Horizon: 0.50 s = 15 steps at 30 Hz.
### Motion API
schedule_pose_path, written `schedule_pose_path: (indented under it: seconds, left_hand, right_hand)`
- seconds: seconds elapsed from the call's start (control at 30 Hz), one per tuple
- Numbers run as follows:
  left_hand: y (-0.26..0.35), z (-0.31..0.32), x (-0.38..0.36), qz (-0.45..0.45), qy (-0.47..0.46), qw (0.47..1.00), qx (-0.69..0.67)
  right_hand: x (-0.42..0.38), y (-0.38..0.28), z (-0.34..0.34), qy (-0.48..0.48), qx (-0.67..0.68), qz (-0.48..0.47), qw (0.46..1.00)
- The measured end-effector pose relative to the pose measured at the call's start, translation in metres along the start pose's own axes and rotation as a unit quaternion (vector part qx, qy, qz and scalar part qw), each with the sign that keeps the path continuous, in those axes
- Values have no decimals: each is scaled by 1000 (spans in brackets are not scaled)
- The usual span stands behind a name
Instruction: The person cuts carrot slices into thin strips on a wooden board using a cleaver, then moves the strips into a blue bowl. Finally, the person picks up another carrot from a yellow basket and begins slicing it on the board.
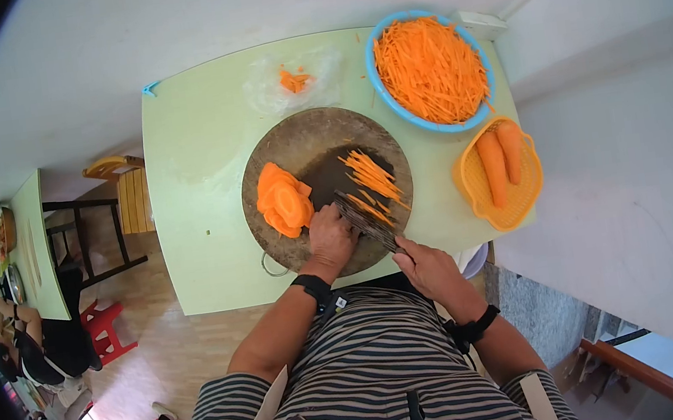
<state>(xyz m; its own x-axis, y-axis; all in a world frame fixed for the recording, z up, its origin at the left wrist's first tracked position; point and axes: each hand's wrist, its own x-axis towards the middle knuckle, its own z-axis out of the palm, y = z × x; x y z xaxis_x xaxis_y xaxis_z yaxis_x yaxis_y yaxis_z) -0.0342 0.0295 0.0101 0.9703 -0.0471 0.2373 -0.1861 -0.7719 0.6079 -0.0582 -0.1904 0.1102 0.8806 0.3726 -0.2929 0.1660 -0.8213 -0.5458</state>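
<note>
My right hand (431, 267) grips the handle of a dark-bladed kitchen knife (368, 221), its blade slanting across the round wooden chopping board (277, 145). Against the blade's left side, my left hand (333, 238) presses down with curled fingers. Whatever lies under those fingers is hidden. A pile of carrot slices (283, 201) sits on the board just left of that hand. Thin carrot strips (372, 175) lie on the right part of the board, some close along the blade.
A blue basin (376, 86) heaped with shredded carrot stands at the table's back right. Below it, a yellow basket (481, 212) holds two whole carrots (493, 168). Carrot scraps (295, 80) rest on a clear plastic bag (257, 93). Other people (52, 345) sit at another table, left.
</note>
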Motion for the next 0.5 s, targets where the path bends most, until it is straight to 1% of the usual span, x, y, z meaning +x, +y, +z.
schedule_pose_path:
  seconds: [0.13, 0.23, 0.3, 0.33, 0.4, 0.5]
  left_hand:
    - [1, -1, -1, -15, -8, 1000, 0]
    - [-1, 0, 0, -4, -4, 1000, -7]
    - [-5, 6, 1, 37, 45, 998, -10]
    - [-4, 6, 1, 40, 44, 998, -10]
    - [0, 6, -1, 7, 25, 1000, 5]
    - [-2, 9, -3, -4, 23, 1000, 4]
  right_hand:
    - [4, -2, 0, 0, -4, 2, 1000]
    - [15, -11, 0, -11, -25, 11, 1000]
    - [28, -18, -1, -58, -25, 48, 997]
    - [35, -17, 1, -55, -24, 49, 997]
    - [43, -13, 4, -26, 60, 59, 996]
    - [35, -8, 0, -9, 78, 35, 996]
